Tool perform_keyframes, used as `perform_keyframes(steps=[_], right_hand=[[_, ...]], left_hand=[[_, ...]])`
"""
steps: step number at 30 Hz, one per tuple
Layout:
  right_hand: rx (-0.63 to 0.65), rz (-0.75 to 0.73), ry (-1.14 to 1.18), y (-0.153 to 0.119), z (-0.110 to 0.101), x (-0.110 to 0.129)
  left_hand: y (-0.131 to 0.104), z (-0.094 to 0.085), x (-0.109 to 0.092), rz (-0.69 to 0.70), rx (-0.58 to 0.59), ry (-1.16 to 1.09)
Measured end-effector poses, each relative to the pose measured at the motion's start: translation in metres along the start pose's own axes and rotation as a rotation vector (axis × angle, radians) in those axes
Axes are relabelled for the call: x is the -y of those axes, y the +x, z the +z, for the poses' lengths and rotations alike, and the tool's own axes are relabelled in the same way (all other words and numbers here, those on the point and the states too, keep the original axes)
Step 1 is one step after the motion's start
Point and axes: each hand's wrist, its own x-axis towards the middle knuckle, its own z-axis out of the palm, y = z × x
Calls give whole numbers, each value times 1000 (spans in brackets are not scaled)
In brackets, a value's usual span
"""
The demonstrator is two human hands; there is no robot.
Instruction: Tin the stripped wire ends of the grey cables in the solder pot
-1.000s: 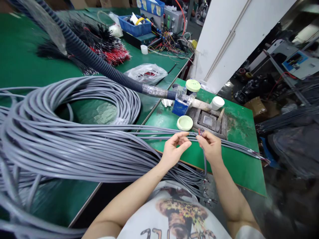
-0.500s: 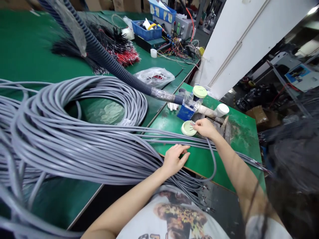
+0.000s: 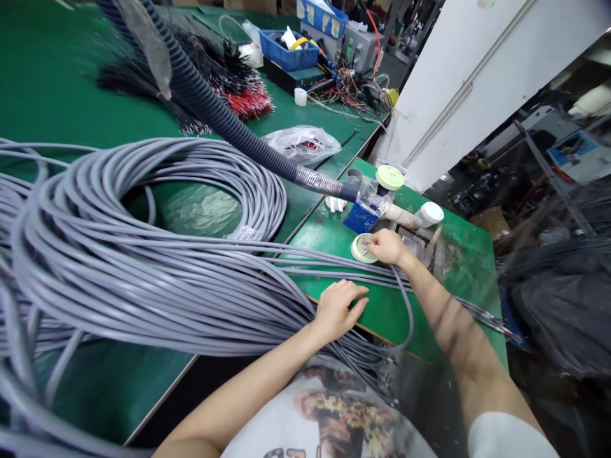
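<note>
Right hand (image 3: 387, 247) has moved to the pale dish (image 3: 355, 254), grasping wire ends (image 3: 365, 242); left hand (image 3: 337, 308), released, overlaps the near edge of the green board (image 3: 382, 310), open surface to its right.

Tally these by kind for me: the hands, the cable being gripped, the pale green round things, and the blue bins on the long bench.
Hands: 2, left hand and right hand
Gripped cable: 1
Pale green round things: 2, dish and disc
Blue bins: 2, lower bin and upper bin
Total: 7
</note>
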Motion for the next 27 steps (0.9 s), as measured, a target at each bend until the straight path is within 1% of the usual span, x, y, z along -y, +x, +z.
perform_keyframes(steps=[3, 5, 7, 9, 11, 14, 16, 18, 21, 27], right_hand=[[-15, -5, 21, -5, -7, -2], [-36, -17, 49, -12, -16, -13], [-84, 2, 127, -21, -27, -36], [-152, 70, 229, -30, -36, -69], [-200, 156, 265, -37, -39, -104], [-224, 270, 274, -41, -30, -145], [-218, 325, 286, -40, -20, -161], [-206, 360, 295, -36, -10, -169], [-194, 391, 298, -29, -1, -174], [-190, 407, 287, -18, 7, -178]], left_hand=[[0, 0, 1, 0, -2, 3], [0, 0, 2, 0, -3, 2], [0, 0, 2, 0, -3, 2], [0, 1, 3, 1, 1, 6], [0, 1, 3, 4, 6, 15], [-1, 0, 2, 8, 12, 28], [-1, 0, 1, 8, 19, 36], [-1, 0, 1, 10, 24, 45], [0, 0, 1, 13, 26, 63], [-1, 2, 1, 34, 6, 91]])
